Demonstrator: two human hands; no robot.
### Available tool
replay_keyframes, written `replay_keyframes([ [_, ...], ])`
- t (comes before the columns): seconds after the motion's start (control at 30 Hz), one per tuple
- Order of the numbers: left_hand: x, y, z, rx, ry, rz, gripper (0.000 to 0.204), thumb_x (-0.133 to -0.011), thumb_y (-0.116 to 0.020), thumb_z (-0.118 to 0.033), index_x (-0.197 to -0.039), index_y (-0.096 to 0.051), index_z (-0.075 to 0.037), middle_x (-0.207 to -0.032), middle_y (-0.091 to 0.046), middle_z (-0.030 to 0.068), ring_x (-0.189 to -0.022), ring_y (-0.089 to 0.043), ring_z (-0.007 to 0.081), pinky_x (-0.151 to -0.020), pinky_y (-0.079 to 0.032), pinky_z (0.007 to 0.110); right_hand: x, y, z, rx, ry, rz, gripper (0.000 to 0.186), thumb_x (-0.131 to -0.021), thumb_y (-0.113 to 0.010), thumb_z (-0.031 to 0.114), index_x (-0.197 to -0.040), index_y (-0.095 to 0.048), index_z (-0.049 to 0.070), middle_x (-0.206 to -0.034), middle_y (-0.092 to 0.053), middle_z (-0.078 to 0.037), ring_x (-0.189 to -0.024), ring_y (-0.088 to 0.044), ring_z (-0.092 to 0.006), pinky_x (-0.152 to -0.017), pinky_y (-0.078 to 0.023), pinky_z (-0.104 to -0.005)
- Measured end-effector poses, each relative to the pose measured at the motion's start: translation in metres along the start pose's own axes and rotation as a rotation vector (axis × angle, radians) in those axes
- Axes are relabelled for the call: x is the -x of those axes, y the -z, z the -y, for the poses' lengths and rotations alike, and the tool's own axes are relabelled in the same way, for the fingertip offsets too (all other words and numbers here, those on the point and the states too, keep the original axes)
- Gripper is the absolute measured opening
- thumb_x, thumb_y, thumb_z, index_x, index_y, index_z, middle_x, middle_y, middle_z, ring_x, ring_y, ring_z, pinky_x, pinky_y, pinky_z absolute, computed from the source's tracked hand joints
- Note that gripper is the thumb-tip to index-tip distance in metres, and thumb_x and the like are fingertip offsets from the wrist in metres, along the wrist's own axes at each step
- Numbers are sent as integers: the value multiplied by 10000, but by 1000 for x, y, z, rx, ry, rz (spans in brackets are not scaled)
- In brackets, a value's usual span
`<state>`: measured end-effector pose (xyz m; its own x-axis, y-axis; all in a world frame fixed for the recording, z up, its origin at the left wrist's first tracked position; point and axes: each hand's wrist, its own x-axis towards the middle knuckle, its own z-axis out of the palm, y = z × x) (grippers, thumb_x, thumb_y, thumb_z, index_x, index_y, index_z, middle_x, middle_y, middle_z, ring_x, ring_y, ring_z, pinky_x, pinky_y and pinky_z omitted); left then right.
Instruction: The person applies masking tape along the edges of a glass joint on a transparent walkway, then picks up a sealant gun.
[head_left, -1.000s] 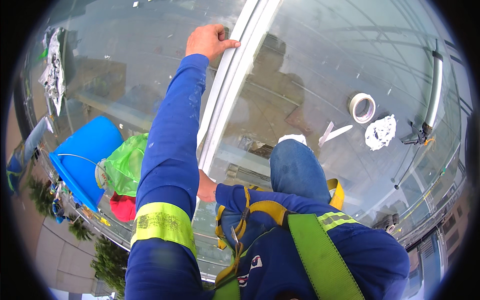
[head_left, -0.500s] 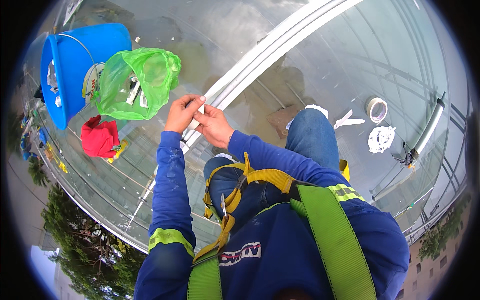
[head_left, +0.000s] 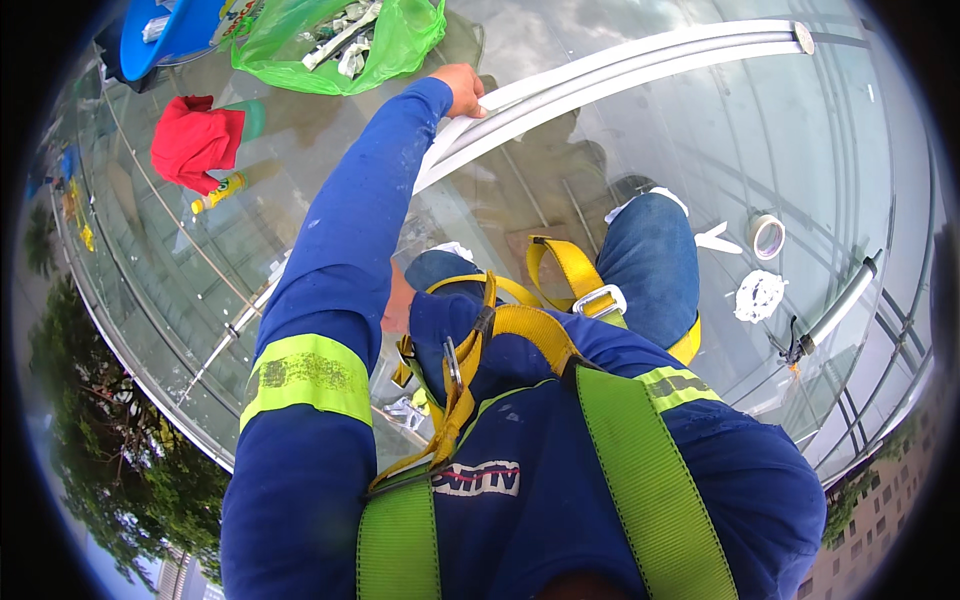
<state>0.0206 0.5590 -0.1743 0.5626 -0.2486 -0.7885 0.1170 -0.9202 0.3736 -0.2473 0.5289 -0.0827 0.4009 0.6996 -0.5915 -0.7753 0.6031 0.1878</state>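
Note:
My left hand reaches up to the white rail on the glass, its fingers pinched on a pale strip along the rail. My right hand is low, mostly hidden behind my left forearm; what it holds cannot be seen. Right of my denim-covered knee lie pale scissor-shaped pieces, a roll of tape and a crumpled white blob. A harness with yellow straps and a metal buckle crosses my lap.
A blue bucket and green plastic bag are at top left, above a red cloth and yellow bottle. A long-bodied tool lies right. The glass surface's curved edge borders trees and a building below.
Half a second ago my hands were together on the strip; since then my left hand has moved up along the rail and my right has dropped behind it. The view has also shifted.

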Motion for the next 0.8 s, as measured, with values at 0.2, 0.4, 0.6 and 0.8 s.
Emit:
replay_keyframes([
  [0.2, 53, 26, -5, -37, 248, 296, 672, -775, -822, -543, -1188, -707, -26, -1058, -729, 115, -937, -732, 260, -704, -597, 429, -16, -12, -26, -188, -264, 118, 257, -1013, -635, 165, -1257, -587, 101, -1212, -688, -37, -1108, -650, -172, -1003, -498, -340],
  [0.4, 188, -5, 89, 180, 314, 421, 667, -677, -898, -471, -1137, -728, -18, -981, -739, 124, -946, -715, 268, -794, -587, 445, -33, -19, -24, -4, -83, 46, 170, -1066, -555, 208, -1134, -550, 52, -1066, -646, -70, -992, -663, -216, -934, -543, -381],
  [0.6, 222, -48, 130, 446, 140, -391, 439, -650, -909, -107, -984, -648, 7, -934, -719, 132, -812, -672, 220, -796, -557, 387, -56, 4, -31, 152, -4, -20, 233, -1090, -492, 210, -1236, -529, 32, -1164, -649, -91, -1076, -654, -218, -988, -528, -401],
  [0.8, 222, -78, 162, 189, 300, -161, 515, -718, -875, -202, -1193, -744, -52, -1096, -743, 201, -976, -723, 301, -869, -559, 393, -60, 14, -60, 262, 19, -87, 216, -1088, -495, 212, -1228, -530, 52, -1121, -652, -74, -1051, -650, -206, -973, -514, -397],
])
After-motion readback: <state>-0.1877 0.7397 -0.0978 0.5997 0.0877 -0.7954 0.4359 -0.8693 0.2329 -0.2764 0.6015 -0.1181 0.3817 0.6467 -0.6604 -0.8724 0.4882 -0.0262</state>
